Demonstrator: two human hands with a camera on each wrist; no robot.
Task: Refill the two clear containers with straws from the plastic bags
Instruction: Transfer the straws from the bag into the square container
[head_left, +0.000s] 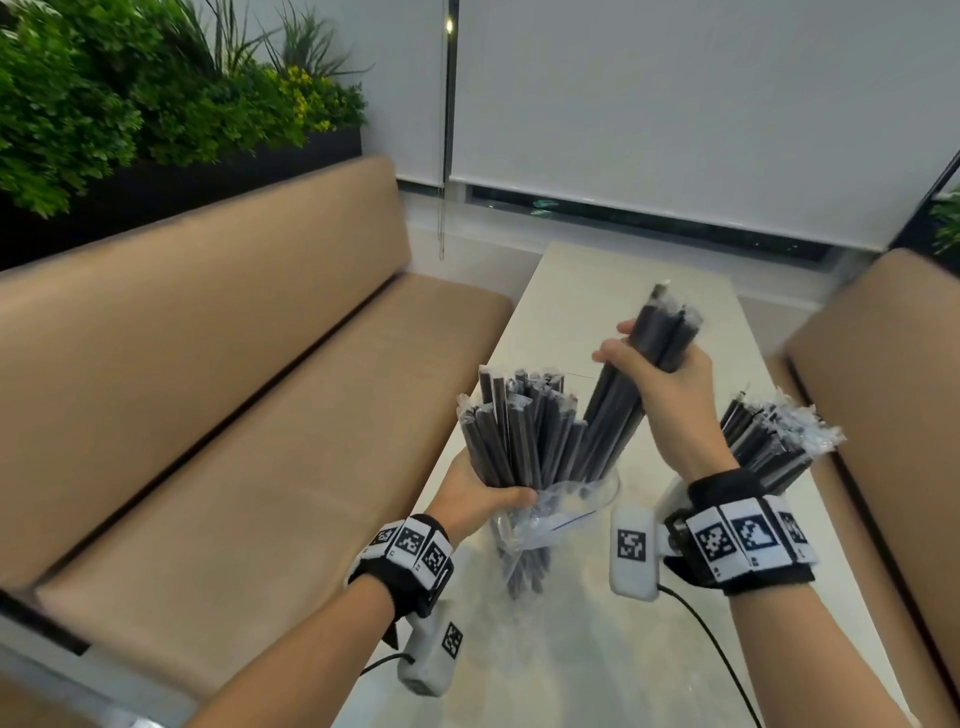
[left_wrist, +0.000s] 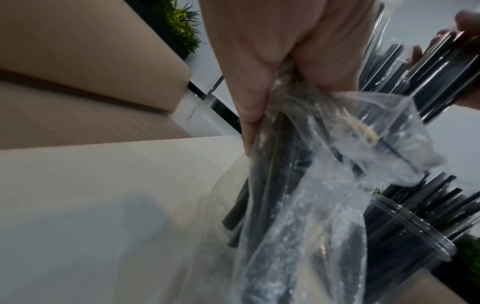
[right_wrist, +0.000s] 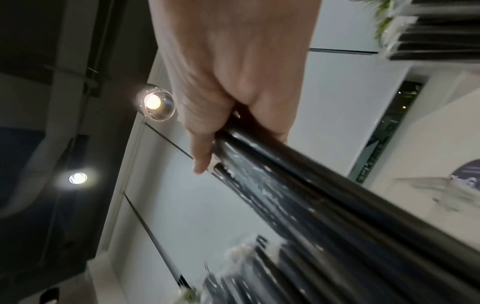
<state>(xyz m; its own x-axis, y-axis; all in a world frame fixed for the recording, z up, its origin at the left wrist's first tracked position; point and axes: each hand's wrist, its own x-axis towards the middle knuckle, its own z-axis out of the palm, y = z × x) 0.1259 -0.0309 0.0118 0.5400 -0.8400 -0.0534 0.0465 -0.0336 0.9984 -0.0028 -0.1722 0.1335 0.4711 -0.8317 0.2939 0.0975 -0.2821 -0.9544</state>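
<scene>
Two hands are busy above the pale table (head_left: 571, 291). Left hand (head_left: 475, 493) grips a plastic bag (head_left: 545, 512) of black straws (head_left: 519, 431), fanned upright over a clear container (head_left: 602, 486) standing on the table. Right hand (head_left: 660, 384), higher and just right of that container, clutches a small straw bundle (head_left: 657, 338). Behind the right wrist, a second container of wrapped straws (head_left: 774, 441) stands.

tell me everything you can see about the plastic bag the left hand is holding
The plastic bag is clear, thin and crinkled, with a thin dark line printed near its loose mouth. It hangs roughly upright over the pale table, still holding black straws that fan out of its top. The left hand grips it around the middle, bunching the film against the straws.
</scene>
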